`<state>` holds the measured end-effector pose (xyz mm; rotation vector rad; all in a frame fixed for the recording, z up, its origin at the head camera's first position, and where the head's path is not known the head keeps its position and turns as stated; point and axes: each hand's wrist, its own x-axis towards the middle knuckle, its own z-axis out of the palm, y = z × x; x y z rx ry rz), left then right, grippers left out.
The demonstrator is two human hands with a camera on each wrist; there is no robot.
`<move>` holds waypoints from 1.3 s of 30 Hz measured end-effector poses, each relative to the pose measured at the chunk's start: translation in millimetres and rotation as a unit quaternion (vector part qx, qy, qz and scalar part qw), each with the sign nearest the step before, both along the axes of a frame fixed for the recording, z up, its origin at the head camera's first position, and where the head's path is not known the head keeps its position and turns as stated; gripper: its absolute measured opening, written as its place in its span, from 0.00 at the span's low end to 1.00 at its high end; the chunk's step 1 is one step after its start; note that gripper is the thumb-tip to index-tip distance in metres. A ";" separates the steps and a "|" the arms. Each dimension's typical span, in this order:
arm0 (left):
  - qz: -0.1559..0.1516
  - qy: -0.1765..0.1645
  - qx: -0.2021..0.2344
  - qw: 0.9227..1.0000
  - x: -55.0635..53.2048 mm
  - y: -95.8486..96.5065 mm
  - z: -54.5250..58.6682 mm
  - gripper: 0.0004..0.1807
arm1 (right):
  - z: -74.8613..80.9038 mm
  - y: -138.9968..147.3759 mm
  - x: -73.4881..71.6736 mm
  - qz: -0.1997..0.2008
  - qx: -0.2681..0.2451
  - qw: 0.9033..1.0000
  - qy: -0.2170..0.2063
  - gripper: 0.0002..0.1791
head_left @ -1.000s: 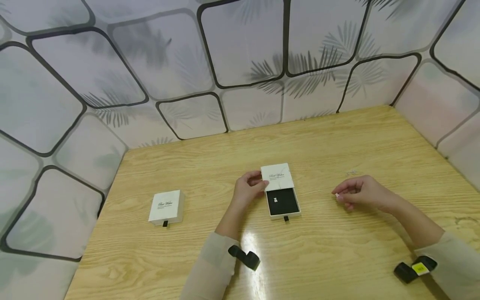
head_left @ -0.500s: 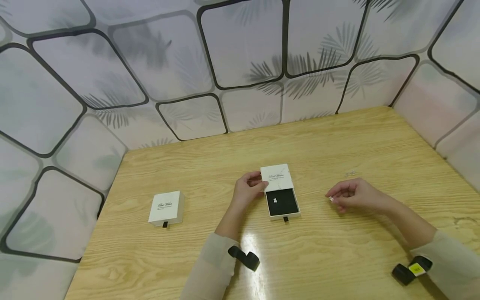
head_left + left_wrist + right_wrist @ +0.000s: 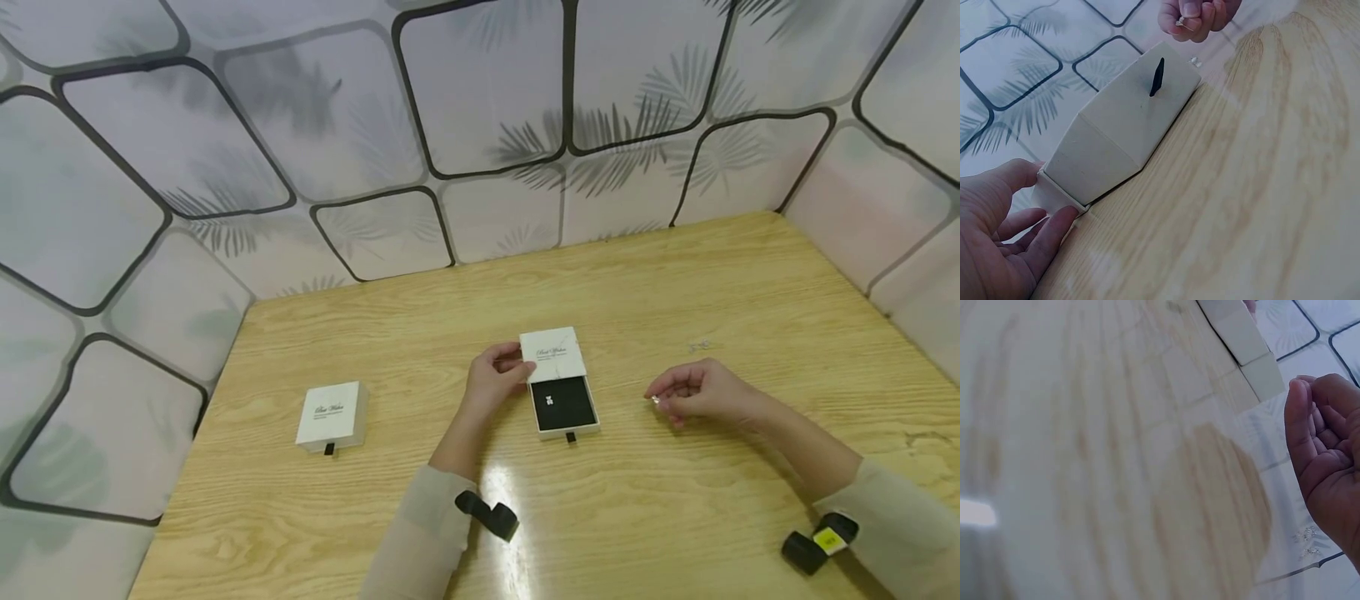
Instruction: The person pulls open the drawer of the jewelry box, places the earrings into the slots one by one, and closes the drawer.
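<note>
My left hand (image 3: pixel 495 379) grips the outer sleeve of a white drawer-style jewelry box (image 3: pixel 553 354), thumb on one side and fingers on the other. The box's drawer is pulled out toward me, showing a black pad (image 3: pixel 573 408) with a small silver earring (image 3: pixel 549 400) near its left edge. To the right of the box, my right hand (image 3: pixel 701 390) pinches another small silver earring (image 3: pixel 656 401) between thumb and index finger. A thin pin sticks out from this earring (image 3: pixel 1181 22) in the left wrist view. In the right wrist view the fingertips hide it.
A second white box (image 3: pixel 330 414), closed, with a black pull tab, stands at the left. Small silver jewelry pieces (image 3: pixel 701 345) lie on the wooden table (image 3: pixel 420 333) behind my right hand. A patterned wall covering (image 3: pixel 495 92) borders the table's back and sides.
My right hand has moved left toward the drawer with the earring pinched in it. The left hand and both boxes have stayed in place.
</note>
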<state>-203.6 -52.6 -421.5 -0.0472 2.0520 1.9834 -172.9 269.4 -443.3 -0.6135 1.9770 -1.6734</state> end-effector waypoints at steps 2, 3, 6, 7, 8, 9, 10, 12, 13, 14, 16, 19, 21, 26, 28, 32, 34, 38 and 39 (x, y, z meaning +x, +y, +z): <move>0.002 -0.001 0.000 1.000 0.1 0.0 -0.2 0.26 | 0.2 -0.9 0.5 -0.008 0.005 1.000 0.007 0.13; 0.002 -0.002 0.000 1.000 0.1 0.0 -0.2 0.26 | 0.6 -1.5 0.7 -0.012 0.008 1.000 0.011 0.13; 0.004 -0.001 0.000 1.000 0.5 0.3 0.0 0.26 | 2.5 -4.0 1.6 -0.021 0.009 1.000 0.018 0.13; 0.004 -0.003 0.001 1.000 0.7 0.4 0.4 0.26 | 3.2 -4.9 1.9 -0.023 0.009 0.999 0.021 0.13; 0.005 -0.004 0.002 1.000 0.9 0.4 0.7 0.26 | 3.8 -5.9 2.2 -0.024 0.008 0.999 0.022 0.13; 0.004 -0.004 0.001 1.000 1.1 0.4 1.0 0.26 | 4.3 -7.0 2.4 -0.025 0.010 0.999 0.025 0.13; 0.004 -0.002 0.000 1.000 1.4 0.4 1.3 0.25 | 4.6 -8.0 2.5 -0.025 0.011 0.999 0.032 0.13; 0.003 -0.001 0.000 1.000 1.6 0.1 1.5 0.25 | 5.0 -10.1 2.3 -0.022 0.012 0.999 0.048 0.12; 0.004 -0.001 0.000 1.000 1.5 0.0 1.5 0.25 | 4.5 -10.7 1.9 -0.018 0.011 0.998 0.059 0.11; 0.003 0.001 -0.001 1.000 1.6 -0.1 1.4 0.25 | 4.6 -11.6 1.6 -0.013 0.010 0.997 0.069 0.11; 0.003 0.002 0.001 1.000 1.5 -0.4 0.8 0.25 | 4.2 -12.9 0.8 -0.003 0.005 0.996 0.089 0.10; 0.003 -0.001 0.004 1.000 1.4 -0.5 0.2 0.25 | 3.6 -14.6 -1.2 0.007 -0.001 0.993 0.121 0.09; 0.003 0.000 0.004 1.000 1.1 -0.6 -0.2 0.25 | 3.2 -15.7 -2.6 0.008 -0.005 0.990 0.138 0.08; 0.001 0.000 -0.002 1.000 1.4 -0.9 0.9 0.25 | 1.5 -19.5 -6.2 0.007 -0.009 0.987 0.159 0.08; 0.002 -0.001 -0.002 1.000 1.7 -0.9 1.8 0.25 | 1.0 -22.1 -7.1 0.005 -0.007 0.988 0.157 0.08; 0.002 0.000 -0.005 1.000 0.9 -0.9 1.3 0.25 | 1.4 -28.3 -8.4 -0.001 0.001 0.989 0.149 0.08; 0.000 0.003 -0.006 1.000 0.1 -1.0 -0.2 0.25 | 2.1 -31.3 -8.6 -0.003 0.005 0.989 0.147 0.08; -0.003 0.000 -0.003 1.000 -8.0 -1.5 -15.1 0.26 | 2.8 -36.5 -9.0 -0.009 0.011 0.988 0.155 0.08; -0.003 0.000 -0.002 1.000 -10.2 -1.5 -19.4 0.26 | 2.8 -37.7 -9.1 -0.012 0.014 0.987 0.158 0.08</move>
